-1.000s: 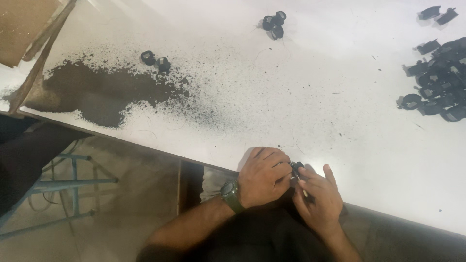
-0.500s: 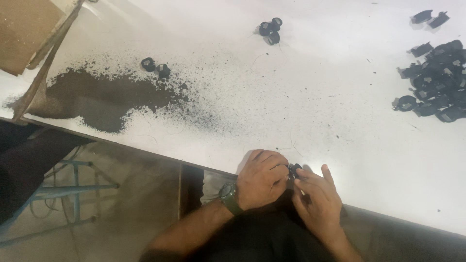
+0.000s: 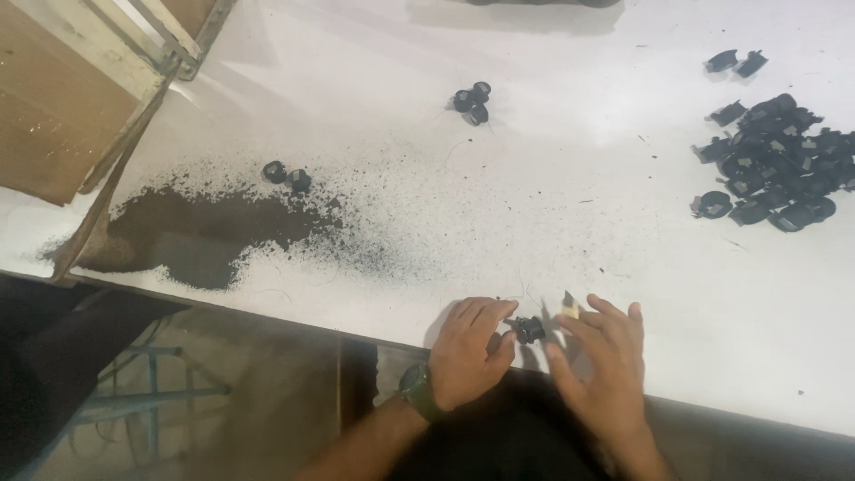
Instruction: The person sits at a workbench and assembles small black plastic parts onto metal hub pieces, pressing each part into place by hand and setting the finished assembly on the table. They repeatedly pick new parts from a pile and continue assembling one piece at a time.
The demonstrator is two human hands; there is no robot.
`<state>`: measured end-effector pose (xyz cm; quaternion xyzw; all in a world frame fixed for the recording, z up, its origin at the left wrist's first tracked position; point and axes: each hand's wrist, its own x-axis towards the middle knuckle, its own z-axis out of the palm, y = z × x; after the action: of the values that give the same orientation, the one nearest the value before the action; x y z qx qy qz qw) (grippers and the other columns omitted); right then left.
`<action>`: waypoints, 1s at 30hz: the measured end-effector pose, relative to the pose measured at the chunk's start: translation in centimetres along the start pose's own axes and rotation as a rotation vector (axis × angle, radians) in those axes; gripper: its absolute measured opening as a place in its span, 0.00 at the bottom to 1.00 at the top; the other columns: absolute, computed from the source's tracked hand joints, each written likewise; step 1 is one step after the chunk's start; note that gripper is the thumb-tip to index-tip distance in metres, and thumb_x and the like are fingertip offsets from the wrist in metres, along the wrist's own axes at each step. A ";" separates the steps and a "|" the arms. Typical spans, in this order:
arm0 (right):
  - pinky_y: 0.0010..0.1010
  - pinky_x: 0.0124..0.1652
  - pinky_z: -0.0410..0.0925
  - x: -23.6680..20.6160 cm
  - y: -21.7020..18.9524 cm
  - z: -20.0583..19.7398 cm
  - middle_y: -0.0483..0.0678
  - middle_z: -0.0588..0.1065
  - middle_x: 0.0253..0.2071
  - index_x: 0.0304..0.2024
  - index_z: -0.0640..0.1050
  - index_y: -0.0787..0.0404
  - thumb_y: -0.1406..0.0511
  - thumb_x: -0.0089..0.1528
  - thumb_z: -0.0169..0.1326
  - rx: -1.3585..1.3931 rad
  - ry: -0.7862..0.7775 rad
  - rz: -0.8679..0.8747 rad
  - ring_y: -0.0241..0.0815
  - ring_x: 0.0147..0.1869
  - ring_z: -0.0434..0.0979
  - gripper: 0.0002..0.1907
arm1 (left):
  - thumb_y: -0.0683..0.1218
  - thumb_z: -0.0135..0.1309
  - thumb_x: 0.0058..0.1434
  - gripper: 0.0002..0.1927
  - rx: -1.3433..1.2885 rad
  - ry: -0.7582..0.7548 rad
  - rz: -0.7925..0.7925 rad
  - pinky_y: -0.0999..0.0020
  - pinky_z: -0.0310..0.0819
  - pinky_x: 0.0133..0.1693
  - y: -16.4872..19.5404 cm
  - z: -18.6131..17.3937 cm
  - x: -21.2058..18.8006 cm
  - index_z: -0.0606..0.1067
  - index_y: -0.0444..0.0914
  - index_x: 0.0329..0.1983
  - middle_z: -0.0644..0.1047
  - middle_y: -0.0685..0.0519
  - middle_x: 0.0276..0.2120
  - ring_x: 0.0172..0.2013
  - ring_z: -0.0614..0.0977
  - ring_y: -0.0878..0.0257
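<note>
Left hand (image 3: 468, 352) pinching one black part (image 3: 529, 330), right hand (image 3: 598, 361) holding small blade (image 3: 568, 305), three parts (image 3: 471, 101) afar, two (image 3: 287, 175) by dust

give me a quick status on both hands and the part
Left hand pinching small black part at table edge. Right hand holding small blade beside it. Nothing in the way.
</note>
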<state>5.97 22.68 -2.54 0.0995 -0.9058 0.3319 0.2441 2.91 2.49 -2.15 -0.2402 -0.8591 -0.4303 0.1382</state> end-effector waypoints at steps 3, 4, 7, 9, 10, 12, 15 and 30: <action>0.64 0.68 0.49 0.5 -0.1 0.6 0.52 0.73 0.51 0.49 0.80 0.59 0.58 0.48 0.67 -0.090 -0.032 -0.032 0.55 0.66 0.68 0.27 | 0.43 0.56 0.63 0.18 0.030 -0.005 0.029 0.55 0.70 0.55 0.4 0.0 0.7 0.76 0.34 0.56 0.79 0.46 0.48 0.51 0.78 0.52; 0.63 0.69 0.49 0.6 -0.1 0.8 0.50 0.73 0.50 0.48 0.80 0.57 0.59 0.49 0.67 -0.105 -0.052 -0.021 0.53 0.67 0.68 0.25 | 0.44 0.56 0.63 0.17 0.050 -0.023 0.040 0.56 0.69 0.54 0.6 0.1 0.9 0.77 0.35 0.55 0.79 0.47 0.48 0.50 0.78 0.53; 0.61 0.71 0.50 0.4 0.2 1.0 0.47 0.74 0.49 0.47 0.81 0.54 0.62 0.50 0.67 -0.132 -0.112 -0.005 0.50 0.67 0.70 0.21 | 0.44 0.57 0.64 0.12 0.068 -0.048 0.037 0.57 0.69 0.52 1.1 0.0 1.1 0.79 0.38 0.50 0.80 0.51 0.45 0.49 0.78 0.56; 0.62 0.71 0.50 0.3 0.5 0.9 0.48 0.74 0.50 0.46 0.81 0.54 0.62 0.49 0.67 -0.120 -0.129 -0.030 0.50 0.66 0.70 0.22 | 0.44 0.58 0.62 0.09 0.069 -0.044 0.044 0.57 0.68 0.52 1.3 -0.1 1.3 0.80 0.41 0.45 0.80 0.54 0.43 0.49 0.78 0.56; 0.62 0.71 0.50 0.2 0.6 0.8 0.47 0.75 0.50 0.46 0.81 0.54 0.62 0.49 0.67 -0.115 -0.125 -0.040 0.50 0.66 0.70 0.22 | 0.44 0.59 0.61 0.08 0.067 -0.040 0.051 0.57 0.68 0.52 1.4 -0.1 1.3 0.80 0.41 0.43 0.80 0.55 0.42 0.49 0.78 0.56; 0.62 0.71 0.50 0.0 0.7 0.7 0.46 0.75 0.49 0.46 0.81 0.54 0.63 0.49 0.67 -0.104 -0.119 -0.058 0.49 0.67 0.70 0.21 | 0.44 0.60 0.58 0.06 0.034 -0.047 0.043 0.58 0.68 0.52 1.4 -0.2 1.3 0.79 0.42 0.39 0.80 0.57 0.42 0.49 0.78 0.57; 0.62 0.69 0.51 0.0 0.7 0.5 0.48 0.75 0.51 0.47 0.81 0.56 0.63 0.47 0.66 -0.080 -0.154 -0.111 0.51 0.66 0.70 0.23 | 0.43 0.61 0.55 0.06 -0.049 -0.087 0.012 0.58 0.68 0.52 1.1 -0.5 1.2 0.78 0.42 0.35 0.80 0.57 0.43 0.48 0.79 0.58; 0.63 0.70 0.53 -0.3 0.8 1.4 0.48 0.74 0.48 0.43 0.80 0.56 0.62 0.47 0.67 -0.086 -0.106 -0.174 0.50 0.64 0.72 0.21 | 0.44 0.59 0.59 0.03 -0.126 -0.199 -0.056 0.59 0.64 0.54 -0.4 -0.5 1.3 0.77 0.42 0.36 0.80 0.58 0.42 0.46 0.78 0.59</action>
<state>5.42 22.39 -4.10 0.1846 -0.9187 0.2644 0.2278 1.61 2.22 -1.56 -0.2657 -0.8462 -0.4611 0.0250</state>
